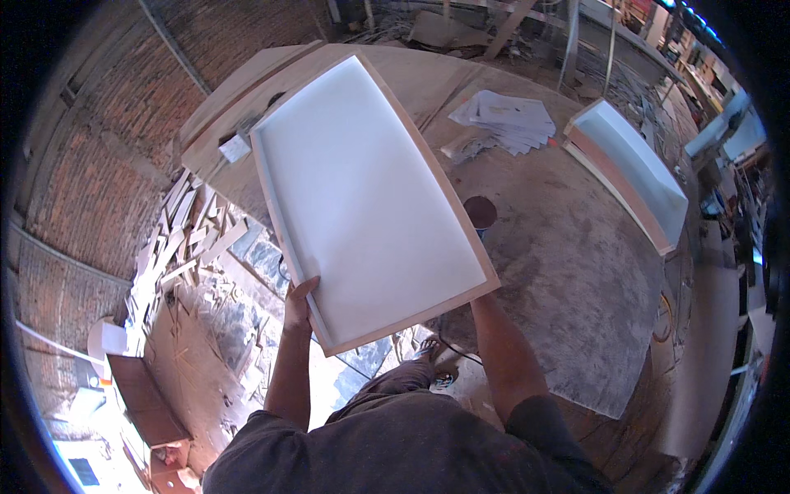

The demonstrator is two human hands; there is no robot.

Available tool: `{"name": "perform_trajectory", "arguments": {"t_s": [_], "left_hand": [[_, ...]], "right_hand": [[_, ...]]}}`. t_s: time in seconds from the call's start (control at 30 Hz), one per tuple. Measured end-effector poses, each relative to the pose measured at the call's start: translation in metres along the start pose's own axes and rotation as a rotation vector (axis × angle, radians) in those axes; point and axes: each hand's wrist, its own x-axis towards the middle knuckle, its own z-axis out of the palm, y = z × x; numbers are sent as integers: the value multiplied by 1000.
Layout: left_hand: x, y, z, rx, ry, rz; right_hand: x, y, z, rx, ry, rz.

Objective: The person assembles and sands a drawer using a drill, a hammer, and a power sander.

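Observation:
A shallow rectangular tray (pixel 370 204) with a white inside and bare wooden rim is held up in front of me, tilted, over the left part of the worktable (pixel 568 296). My left hand (pixel 300 301) grips its left side wall, the thumb lying over the rim. At the near right corner my right hand (pixel 483 302) supports it from below; the tray hides most of the fingers. Just past the tray's right edge, a round dark sanding disc (pixel 480 212) lies on the table, partly covered from view.
A second white-lined wooden tray or drawer (pixel 629 167) sits at the table's right edge. Sheets of paper (pixel 506 117) lie at the back. A small white block (pixel 235 148) is at the far left. Wood offcuts (pixel 191 228) are heaped on the floor; a cable (pixel 460 352) hangs near my feet.

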Motion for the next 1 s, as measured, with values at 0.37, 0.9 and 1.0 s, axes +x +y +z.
{"name": "perform_trajectory", "arguments": {"t_s": [0.37, 0.9, 1.0], "left_hand": [[78, -28, 31, 70, -234, -244], [-47, -195, 218, 294, -593, -364], [-83, -243, 235, 350, -594, -445]], "right_hand": [[-167, -22, -160, 850, 34, 664], [-591, 25, -276, 763, 919, 1125], [-653, 52, -296, 718, 873, 1175]]}}
